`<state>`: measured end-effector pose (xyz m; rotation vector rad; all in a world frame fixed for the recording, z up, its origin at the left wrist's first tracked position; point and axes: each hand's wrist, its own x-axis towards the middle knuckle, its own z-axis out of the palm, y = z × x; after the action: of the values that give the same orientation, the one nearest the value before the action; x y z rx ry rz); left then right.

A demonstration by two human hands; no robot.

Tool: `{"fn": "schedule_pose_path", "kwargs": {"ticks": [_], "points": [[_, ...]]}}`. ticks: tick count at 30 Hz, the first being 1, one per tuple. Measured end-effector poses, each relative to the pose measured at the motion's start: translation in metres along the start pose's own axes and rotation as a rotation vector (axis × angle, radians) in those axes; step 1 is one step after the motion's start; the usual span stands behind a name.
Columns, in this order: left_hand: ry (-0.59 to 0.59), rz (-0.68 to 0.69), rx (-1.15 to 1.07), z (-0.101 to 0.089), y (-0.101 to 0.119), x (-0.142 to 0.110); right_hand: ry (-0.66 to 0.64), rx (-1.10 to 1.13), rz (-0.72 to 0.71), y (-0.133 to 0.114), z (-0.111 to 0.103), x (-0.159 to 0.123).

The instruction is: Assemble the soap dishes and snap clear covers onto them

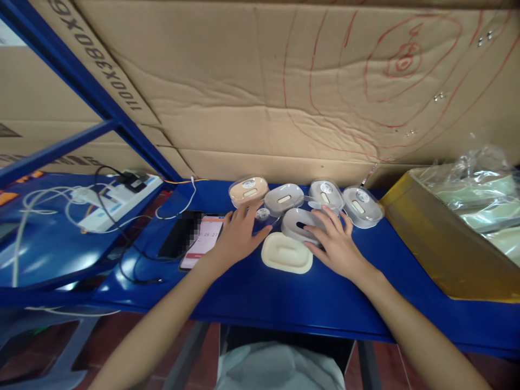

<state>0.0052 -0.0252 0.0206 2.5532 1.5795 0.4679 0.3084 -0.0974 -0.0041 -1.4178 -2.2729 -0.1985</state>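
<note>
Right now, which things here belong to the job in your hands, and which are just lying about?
Seemingly in the job:
grey oval case, under the right hand
cream oval tray in front
four similar cases behind

Probably just lying about:
phone
power strip
box at right, less surely

Both bare forearms reach in from the lower corners of the view and angle toward each other, the hands ending near one another with a gap between them. The left hand [240,235] is palm down, its fingers pointing forward and slightly bent, close together, while its thumb stretches out to the right, toward the other hand. The left wrist [211,264] looks nearly straight, in line with the forearm behind it. The right hand [335,244] is also palm down, its fingers spread and reaching forward and to the left, lightly curved, with the thumb lowest and nearest the body. The right wrist [368,277] lies behind and to the right of that hand. Both forearms are bare.
</note>
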Motion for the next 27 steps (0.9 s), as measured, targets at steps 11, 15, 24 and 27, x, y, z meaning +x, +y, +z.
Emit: {"fn": "schedule_pose_path", "kwargs": {"ticks": [11, 15, 24, 27], "points": [[-0.222, 0.239, 0.146, 0.018, 0.049, 0.107, -0.023, -0.010, 0.008, 0.003, -0.001, 0.000], [-0.203, 0.208, 0.135, 0.024, 0.049, 0.118, -0.015, -0.012, -0.006, 0.002, -0.002, 0.000], [-0.172, 0.154, -0.024, 0.020, 0.047, 0.121, 0.066, 0.087, -0.118, -0.006, -0.007, -0.001], [-0.168, 0.150, -0.094, 0.016, 0.049, 0.124, 0.184, 0.128, -0.071, 0.008, -0.013, 0.001]]}}
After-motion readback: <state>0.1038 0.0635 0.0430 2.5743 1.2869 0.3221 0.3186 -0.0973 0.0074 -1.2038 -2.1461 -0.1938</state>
